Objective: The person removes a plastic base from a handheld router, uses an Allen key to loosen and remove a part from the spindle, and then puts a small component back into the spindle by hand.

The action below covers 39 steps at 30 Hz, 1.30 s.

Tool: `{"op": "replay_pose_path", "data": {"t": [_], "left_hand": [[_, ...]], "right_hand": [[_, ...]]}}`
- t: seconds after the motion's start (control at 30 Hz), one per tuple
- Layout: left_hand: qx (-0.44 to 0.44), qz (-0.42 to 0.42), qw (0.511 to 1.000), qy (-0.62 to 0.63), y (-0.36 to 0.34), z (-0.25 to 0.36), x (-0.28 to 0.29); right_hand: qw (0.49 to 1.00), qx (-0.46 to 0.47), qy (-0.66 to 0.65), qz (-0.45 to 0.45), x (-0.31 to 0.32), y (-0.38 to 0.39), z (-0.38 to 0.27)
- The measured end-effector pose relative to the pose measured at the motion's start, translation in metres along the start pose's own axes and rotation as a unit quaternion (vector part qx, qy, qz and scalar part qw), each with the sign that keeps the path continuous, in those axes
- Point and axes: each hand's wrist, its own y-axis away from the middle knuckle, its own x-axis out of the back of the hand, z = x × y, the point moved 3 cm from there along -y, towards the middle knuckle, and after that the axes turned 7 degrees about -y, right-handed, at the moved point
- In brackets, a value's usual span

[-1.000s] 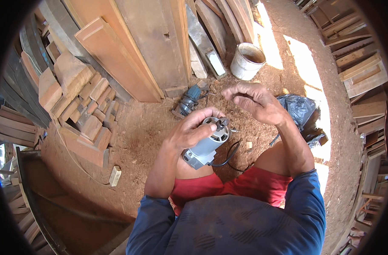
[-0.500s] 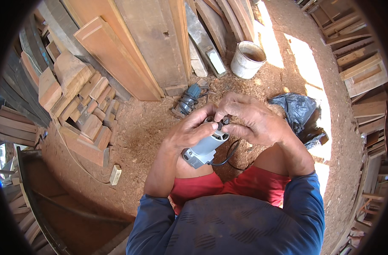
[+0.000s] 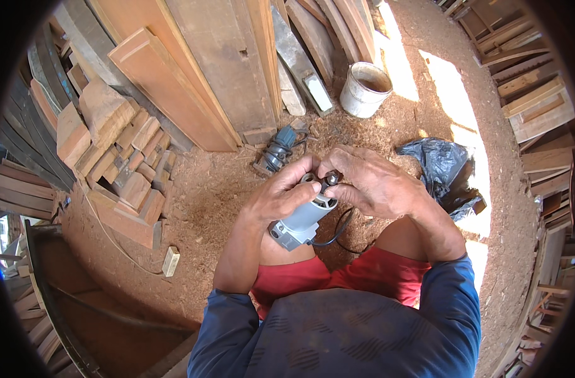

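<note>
My left hand (image 3: 278,195) is wrapped round the top of a grey cylindrical power tool motor (image 3: 300,223), held above my lap with its square grey end toward me and a black cord hanging from it. My right hand (image 3: 372,179) is closed at the top of the tool, fingers and thumb pinching a small dark metal fitting (image 3: 330,178) at its vented end. A second, teal power tool (image 3: 276,151) with cord around it lies on the sawdust beyond my hands.
Tall boards (image 3: 218,69) lean at the back beside a white bucket (image 3: 366,91). Wood offcuts (image 3: 124,170) are stacked left, above a dark metal panel (image 3: 79,296). A black plastic bag (image 3: 438,167) lies right; more timber (image 3: 533,107) lines the far right.
My right hand has come down from above and beside the tool onto the dark fitting at its top and closed on it. My left hand has stayed on the motor.
</note>
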Motion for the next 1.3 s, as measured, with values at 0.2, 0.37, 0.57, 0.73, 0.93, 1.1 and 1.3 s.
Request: {"op": "replay_pose_path", "data": {"t": [0.2,0.37,0.57,0.73,0.93,1.1,1.3], "left_hand": [[-0.042,0.009,0.999,-0.019,-0.002,0.007,-0.002],[-0.081,-0.044,0.995,-0.039,0.0,0.002,0.006],[-0.071,-0.056,0.984,-0.151,0.002,0.006,0.004],[-0.051,-0.039,0.99,-0.127,0.002,0.002,0.004],[0.005,-0.03,0.991,-0.127,-0.006,-0.001,0.004],[0.001,-0.025,0.991,-0.135,-0.008,-0.004,0.001],[-0.002,-0.032,0.991,-0.13,-0.007,-0.002,0.001]], "right_hand": [[0.995,0.07,-0.045,0.051,0.011,0.003,-0.001],[0.995,0.038,-0.065,0.071,0.018,0.005,0.005],[0.994,-0.009,-0.003,0.107,0.046,0.023,0.042],[0.977,-0.043,-0.058,0.199,0.076,0.046,0.046],[0.99,0.065,-0.029,0.118,0.029,0.019,0.026],[0.992,0.083,-0.05,0.083,0.023,0.012,0.024],[0.993,0.075,-0.047,0.082,0.02,0.011,0.025]]}}
